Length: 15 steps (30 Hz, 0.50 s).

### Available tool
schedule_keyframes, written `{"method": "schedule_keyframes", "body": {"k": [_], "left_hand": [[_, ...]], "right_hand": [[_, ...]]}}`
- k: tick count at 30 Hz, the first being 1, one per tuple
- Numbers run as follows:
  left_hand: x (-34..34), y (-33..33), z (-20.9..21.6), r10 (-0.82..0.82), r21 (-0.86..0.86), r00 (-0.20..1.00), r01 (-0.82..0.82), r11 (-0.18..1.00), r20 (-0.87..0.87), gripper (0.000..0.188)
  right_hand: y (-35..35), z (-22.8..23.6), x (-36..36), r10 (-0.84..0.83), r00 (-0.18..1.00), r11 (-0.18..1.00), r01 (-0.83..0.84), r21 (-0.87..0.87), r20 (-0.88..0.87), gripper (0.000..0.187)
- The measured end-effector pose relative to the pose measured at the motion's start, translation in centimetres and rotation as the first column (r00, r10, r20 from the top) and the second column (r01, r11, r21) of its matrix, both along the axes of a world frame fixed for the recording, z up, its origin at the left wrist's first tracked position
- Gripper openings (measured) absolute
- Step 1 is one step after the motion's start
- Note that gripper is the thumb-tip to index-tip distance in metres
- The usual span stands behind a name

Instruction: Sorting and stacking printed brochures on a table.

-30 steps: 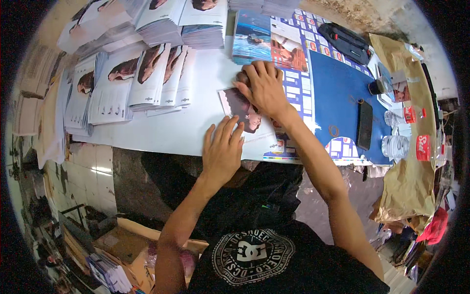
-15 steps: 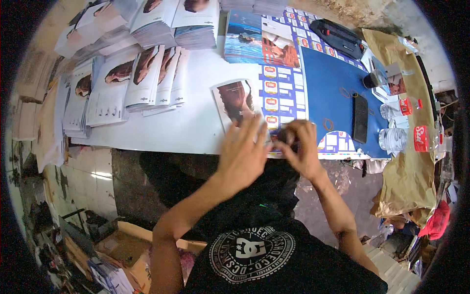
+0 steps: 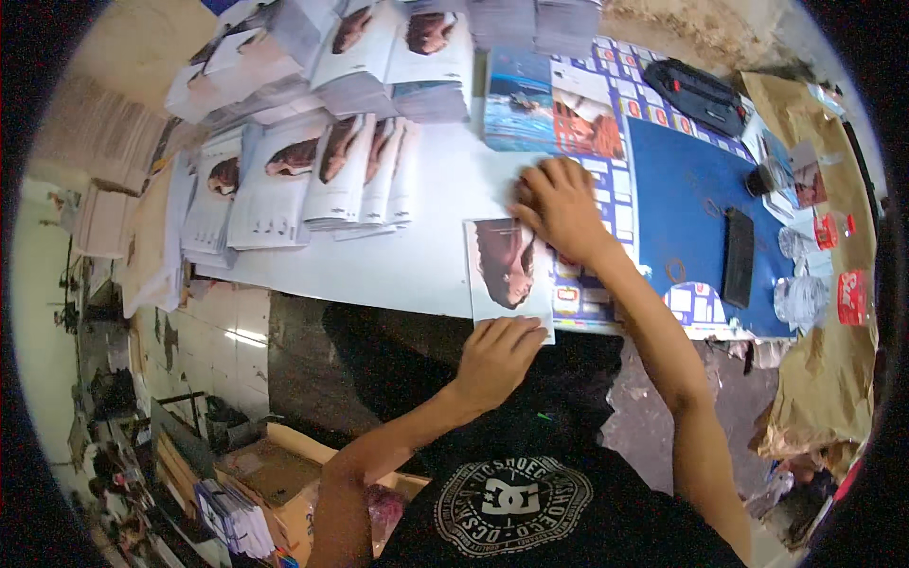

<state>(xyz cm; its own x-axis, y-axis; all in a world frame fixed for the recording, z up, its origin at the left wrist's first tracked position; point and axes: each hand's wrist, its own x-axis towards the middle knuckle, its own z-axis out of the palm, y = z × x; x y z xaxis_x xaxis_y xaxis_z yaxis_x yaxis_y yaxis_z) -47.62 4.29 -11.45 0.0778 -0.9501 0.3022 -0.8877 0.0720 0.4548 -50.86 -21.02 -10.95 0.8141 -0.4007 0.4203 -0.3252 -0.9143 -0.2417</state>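
A white booklet (image 3: 508, 270) with a long-haired portrait on it lies at the table's front edge, its near end sticking out past the edge. My left hand (image 3: 499, 358) is closed at that near end, with the fingertips over the paper and the thumb out of sight. At the booklet's far end is my right hand (image 3: 565, 210), its fingers curled. Something dark shows under those fingers, too blurred to name. Left of the booklet, folded sheets with similar portraits (image 3: 365, 180) stand in overlapping piles.
Taller paper stacks (image 3: 426, 62) fill the back left. Picture sheets (image 3: 519, 99) lie behind my right hand. On the right, a blue board (image 3: 677, 194) carries a black phone-like slab (image 3: 739, 256), a dark cup (image 3: 765, 177) and rubber bands. Water bottles (image 3: 800, 300) stand beyond.
My right hand has moved away from me to the booklet's far end. My left hand has drawn back to its near end. The booklet now lies nearer the front edge and straighter.
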Motion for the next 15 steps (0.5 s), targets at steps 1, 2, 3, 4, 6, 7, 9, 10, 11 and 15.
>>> {"method": "schedule_keyframes", "body": {"k": [1,2,3,4,6,7,9,10,11,15], "left_hand": [[1.7,-0.3,1.5,0.035,-0.219,0.998,-0.046,0.975,-0.053,0.018],[3.9,-0.1,2.8,0.115,-0.342,0.99,-0.136,0.93,-0.079,0.012],[6.5,1.0,5.1,0.21,-0.359,0.973,-0.231,0.904,-0.096,0.01],[8.8,1.8,7.4,0.29,-0.455,0.949,-0.316,0.833,-0.127,0.013],[12.5,3.3,10.4,0.54,-0.59,0.835,-0.49,0.642,-0.105,0.019],[13.7,2.5,12.4,0.413,-0.706,0.899,-0.389,0.593,-0.148,0.022],[16.9,2.1,12.5,0.389,-0.637,0.92,-0.324,0.699,-0.042,0.026],[18.1,2.2,12.3,0.347,-0.545,0.936,-0.259,0.797,0.063,0.029],[19.6,2.1,10.4,0.35,-0.555,0.935,-0.259,0.791,0.063,0.029],[18.6,2.9,4.9,0.398,-0.193,0.912,-0.374,0.907,0.103,0.035]], "right_hand": [[-0.3,0.1,-2.5,-0.048,0.999,0.998,0.048,0.027,0.002,0.046],[-0.6,-0.1,-5.2,-0.098,0.994,0.994,0.095,0.062,0.039,0.045],[-0.4,0.5,-7.5,-0.192,0.98,0.977,0.195,0.081,-0.048,0.048],[-0.4,0.3,-9.9,-0.286,0.958,0.958,0.285,0.041,0.008,0.048],[-0.4,0.0,-13.6,-0.418,0.907,0.908,0.419,-0.018,0.047,0.046],[-0.4,-0.1,-14.5,-0.468,0.883,0.883,0.469,-0.014,0.048,0.046],[-0.5,-0.1,-14.6,-0.508,0.859,0.86,0.51,-0.015,0.061,0.046],[-0.6,-0.3,-14.3,-0.509,0.859,0.86,0.509,0.012,0.061,0.048],[-0.5,-0.6,-14.0,-0.514,0.855,0.858,0.513,0.036,0.061,0.05],[-0.3,-1.4,-14.7,-0.569,0.822,0.822,0.569,0.001,-0.006,0.064]]}}
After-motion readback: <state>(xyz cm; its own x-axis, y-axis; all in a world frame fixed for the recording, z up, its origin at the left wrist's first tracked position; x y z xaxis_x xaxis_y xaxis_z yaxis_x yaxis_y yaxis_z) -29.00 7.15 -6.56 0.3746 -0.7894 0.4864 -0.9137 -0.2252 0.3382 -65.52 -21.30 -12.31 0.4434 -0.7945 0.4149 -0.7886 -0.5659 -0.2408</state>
